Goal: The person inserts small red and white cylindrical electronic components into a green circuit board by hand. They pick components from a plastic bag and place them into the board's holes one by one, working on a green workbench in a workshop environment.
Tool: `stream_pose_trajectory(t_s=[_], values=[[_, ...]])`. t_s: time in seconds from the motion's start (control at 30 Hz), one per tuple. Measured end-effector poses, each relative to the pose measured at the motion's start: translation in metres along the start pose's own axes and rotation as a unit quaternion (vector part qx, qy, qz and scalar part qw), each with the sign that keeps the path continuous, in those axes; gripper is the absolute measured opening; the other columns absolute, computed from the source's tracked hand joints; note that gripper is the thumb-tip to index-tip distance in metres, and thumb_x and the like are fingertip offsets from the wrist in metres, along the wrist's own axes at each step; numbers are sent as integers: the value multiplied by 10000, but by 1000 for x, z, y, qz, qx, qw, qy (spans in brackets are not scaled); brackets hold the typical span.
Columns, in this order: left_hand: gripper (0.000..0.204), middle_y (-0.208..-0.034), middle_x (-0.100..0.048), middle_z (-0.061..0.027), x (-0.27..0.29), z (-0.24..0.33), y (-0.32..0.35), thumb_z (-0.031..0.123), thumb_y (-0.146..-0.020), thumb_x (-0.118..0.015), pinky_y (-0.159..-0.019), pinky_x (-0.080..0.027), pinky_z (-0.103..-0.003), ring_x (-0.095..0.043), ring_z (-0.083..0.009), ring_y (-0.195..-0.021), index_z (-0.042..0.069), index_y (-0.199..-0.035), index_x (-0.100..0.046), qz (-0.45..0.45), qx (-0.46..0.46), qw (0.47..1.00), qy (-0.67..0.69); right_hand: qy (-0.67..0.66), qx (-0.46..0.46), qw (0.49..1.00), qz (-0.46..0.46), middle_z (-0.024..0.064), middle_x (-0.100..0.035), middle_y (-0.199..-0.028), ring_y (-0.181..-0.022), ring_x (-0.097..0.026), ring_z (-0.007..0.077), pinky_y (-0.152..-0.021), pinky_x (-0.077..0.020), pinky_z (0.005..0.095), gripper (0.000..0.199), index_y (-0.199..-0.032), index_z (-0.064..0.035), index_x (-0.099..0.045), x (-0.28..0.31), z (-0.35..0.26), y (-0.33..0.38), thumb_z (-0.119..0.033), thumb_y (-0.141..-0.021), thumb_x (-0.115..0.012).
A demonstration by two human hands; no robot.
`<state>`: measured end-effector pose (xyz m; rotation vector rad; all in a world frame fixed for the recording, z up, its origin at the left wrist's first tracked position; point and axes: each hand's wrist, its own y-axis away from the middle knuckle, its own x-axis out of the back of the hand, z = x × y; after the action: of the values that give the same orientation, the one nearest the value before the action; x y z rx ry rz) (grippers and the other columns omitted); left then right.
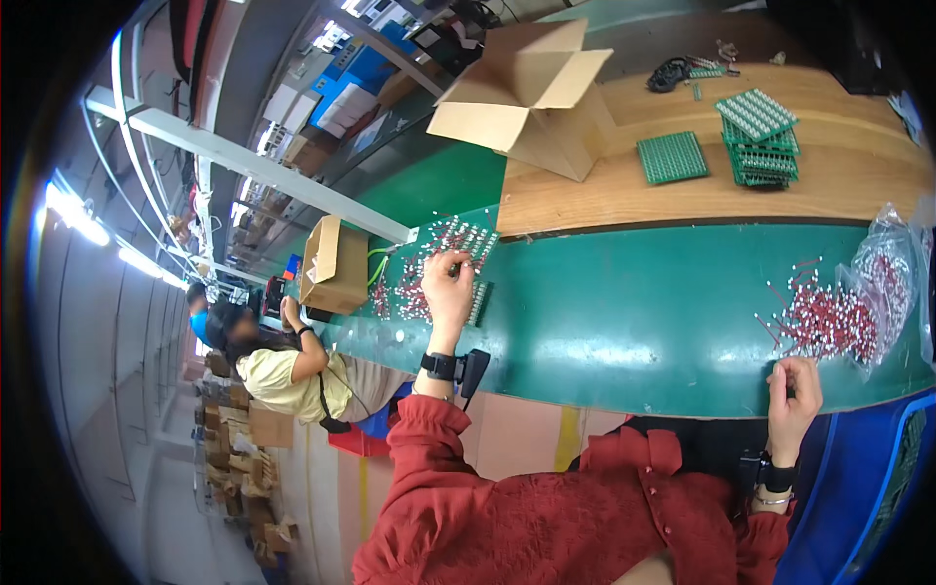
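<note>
Ceiling lights (pixel 76 213) glowed at far left, above a co-worker in a pale yellow top (pixel 281 382) seated by a small cardboard box (pixel 336 278). Next along, the wearer's left hand (pixel 448 289) bent, fingers drawn in, over red wires (pixel 408 290) and a green gridded board (pixel 478 240); I couldn't tell whether it gripped anything. The glossy green table (pixel 604 317) ran rightward, with a tall carton (pixel 556 136), flaps spread, on a wooden board (pixel 585 207) behind. Farther right stood stacked circuit panels (pixel 760 141). The right hand (pixel 795 392), fingers curled narrow, contents unclear, was near a wire heap (pixel 829 317) spilling from a clear bag (pixel 892 268). Any print was too blurred to read.
</note>
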<state>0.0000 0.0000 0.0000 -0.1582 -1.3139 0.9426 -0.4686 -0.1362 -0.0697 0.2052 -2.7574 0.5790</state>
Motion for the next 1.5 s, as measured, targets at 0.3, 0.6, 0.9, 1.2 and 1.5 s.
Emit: stream_pose_trajectory(t_s=[0.3,0.6,0.9,1.2,1.5], values=[[165,-986,-637,-100,-4,38,0,119,-760,-629,-995,-341,-460,-550,-287,-992,56,-909,-659,55,-23,972,-227,17,21,1000,7,67,-514,-756,-582,-516,135,-529,-408,251,66,-798,15,-533,1,-1,-2,21,-842,-582],[405,-1090,-593,-145,-68,191,-22,109,-723,-710,-936,-410,-427,-528,-329,-1063,15,-1091,-569,-110,-225,952,174,23,35,999,15,87,-548,-778,-615,-554,173,-544,-454,270,62,-822,13,-561,-3,-3,-1,43,-795,-609],[1110,-1433,-313,-272,-164,227,-115,398,-596,-826,-1123,-229,-431,-270,-388,-1358,13,-1439,-216,-337,-136,930,48,14,60,998,21,85,-549,-763,-575,-567,164,-526,-461,269,97,-822,13,-570,0,-6,-5,61,-768,-634],[1056,-1319,-469,-270,-176,220,-131,306,-615,-834,-1052,-355,-363,-440,-353,-1260,25,-1441,-237,-376,-133,902,165,7,61,998,23,74,-546,-746,-549,-578,162,-497,-454,269,103,-823,-8,-570,2,-8,-5,40,-775,-648],[716,-1335,-431,-282,-131,198,-107,381,-892,-606,-1023,-406,-434,-474,-361,-1220,7,-1412,-286,-380,119,679,617,13,68,997,23,76,-548,-744,-546,-583,167,-488,-458,274,101,-814,-11,-564,1,-7,-4,26,-782,-652]])
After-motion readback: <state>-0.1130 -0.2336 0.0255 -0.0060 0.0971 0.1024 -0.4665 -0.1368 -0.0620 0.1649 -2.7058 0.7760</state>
